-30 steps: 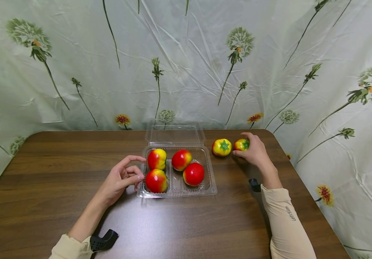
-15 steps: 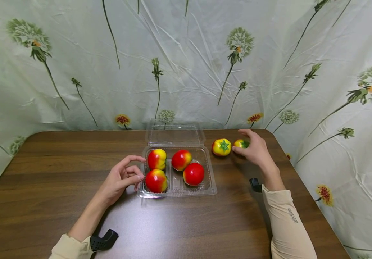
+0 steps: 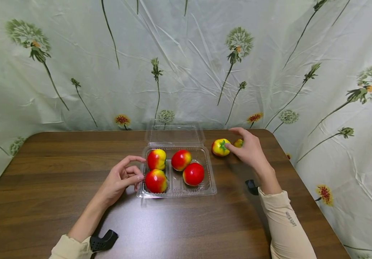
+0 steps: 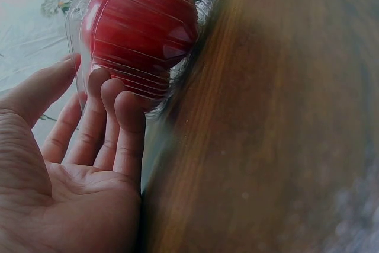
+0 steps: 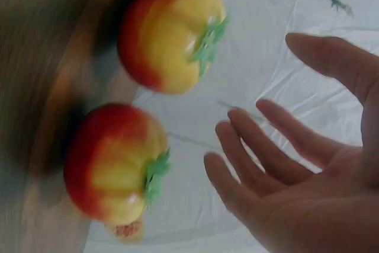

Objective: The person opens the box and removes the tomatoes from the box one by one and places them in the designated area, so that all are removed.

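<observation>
A clear plastic clamshell container [image 3: 177,193] stands with its lid raised at the back. Two red-and-yellow tomato-like fruits sit in its left compartment, the nearer fruit [image 3: 156,181] below the farther one [image 3: 157,159]; two more lie at right, including a red one [image 3: 194,174]. My left hand [image 3: 121,181] touches the container's left side with relaxed, spread fingers. My right hand [image 3: 250,149] hovers by two loose fruits with green leaf caps, holding nothing. Its thumb overlaps the left fruit [image 3: 219,147] in the head view; fingers partly hide the right fruit [image 3: 239,143].
The brown wooden table [image 3: 59,172] ends at the back against a pale flower-printed curtain [image 3: 186,72]. The transparent lid [image 3: 175,133] leans near that back edge. The container's front right part shows bare ribbed plastic.
My right hand has shifted left, from around the right loose fruit toward the left one, and that left fruit appears slightly turned. My left hand and the container have stayed put.
</observation>
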The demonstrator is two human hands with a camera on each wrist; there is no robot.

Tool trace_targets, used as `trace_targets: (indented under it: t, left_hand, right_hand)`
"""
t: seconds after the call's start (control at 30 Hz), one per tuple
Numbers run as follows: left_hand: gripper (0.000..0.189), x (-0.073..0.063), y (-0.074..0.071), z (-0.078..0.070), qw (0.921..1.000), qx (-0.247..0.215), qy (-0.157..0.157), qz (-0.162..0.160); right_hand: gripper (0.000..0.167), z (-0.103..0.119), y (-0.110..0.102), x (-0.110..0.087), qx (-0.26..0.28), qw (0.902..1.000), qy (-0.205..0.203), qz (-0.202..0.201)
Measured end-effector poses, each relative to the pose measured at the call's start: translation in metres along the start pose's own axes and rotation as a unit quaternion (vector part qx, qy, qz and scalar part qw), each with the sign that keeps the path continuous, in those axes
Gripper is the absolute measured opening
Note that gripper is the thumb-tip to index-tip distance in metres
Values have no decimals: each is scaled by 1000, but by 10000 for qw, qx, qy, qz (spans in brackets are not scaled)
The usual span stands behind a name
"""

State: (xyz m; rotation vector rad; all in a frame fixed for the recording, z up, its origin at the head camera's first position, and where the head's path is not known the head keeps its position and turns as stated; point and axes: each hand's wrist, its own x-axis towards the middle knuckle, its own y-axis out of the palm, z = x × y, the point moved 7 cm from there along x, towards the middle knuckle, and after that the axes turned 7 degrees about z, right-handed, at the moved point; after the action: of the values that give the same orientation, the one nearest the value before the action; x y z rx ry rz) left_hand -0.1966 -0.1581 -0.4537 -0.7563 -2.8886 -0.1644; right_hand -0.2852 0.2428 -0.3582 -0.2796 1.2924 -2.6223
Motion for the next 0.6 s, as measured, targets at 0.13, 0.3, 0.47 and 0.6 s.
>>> trace_targets:
  t: [0.13, 0.3, 0.47, 0.6]
  left_hand:
    - [43, 0, 0, -1, 10000, -22, 34, 13]
    - [44, 0, 1, -1, 10000, -53, 64, 22]
    - [44, 1, 1, 0, 10000, -82, 50, 3]
    - [44, 1, 1, 0, 10000, -76, 51, 2]
  right_hand:
    - [54, 15, 8, -1, 79, 9993, -299, 187]
    - [51, 30, 15, -6, 69, 9976, -556, 398]
    - [44, 42, 29, -10, 290, 9890, -905, 1131]
    - [44, 52, 39, -15, 502, 9778, -1168, 1666]
